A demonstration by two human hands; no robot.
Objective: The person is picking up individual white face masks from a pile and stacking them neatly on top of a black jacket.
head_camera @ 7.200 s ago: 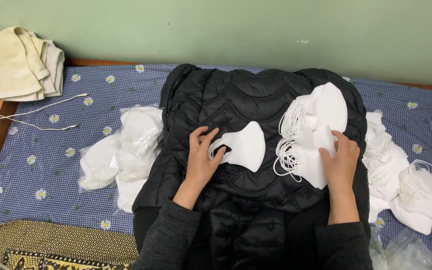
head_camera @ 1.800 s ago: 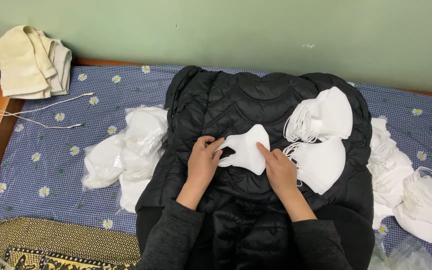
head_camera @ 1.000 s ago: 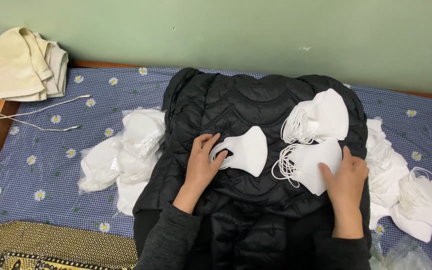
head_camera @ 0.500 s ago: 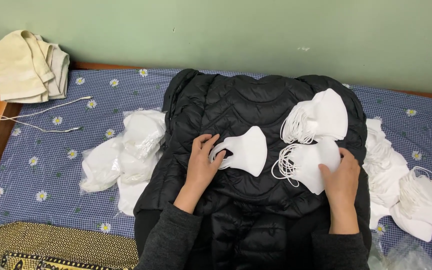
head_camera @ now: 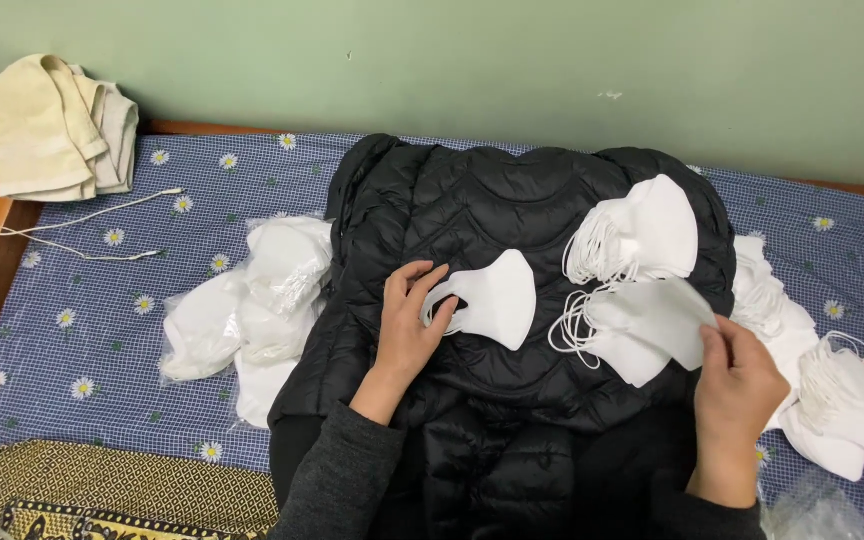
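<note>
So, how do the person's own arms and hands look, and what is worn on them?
Both forearms are covered by long dark grey sleeves of a soft knitted fabric that end at the wrists. The left hand and the right hand are bare: no gloves, and no rings, watch or bracelet can be seen. No cables or markings show on the sleeves.

A single head-worn camera looks steeply down, fairly near, over the bed (head_camera: 102, 330) toward the green wall (head_camera: 512, 60).

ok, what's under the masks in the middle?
A black quilted jacket spread over the blue flowered sheet. The single mask and two stacks lie on it; anything beneath the jacket is hidden.
</note>
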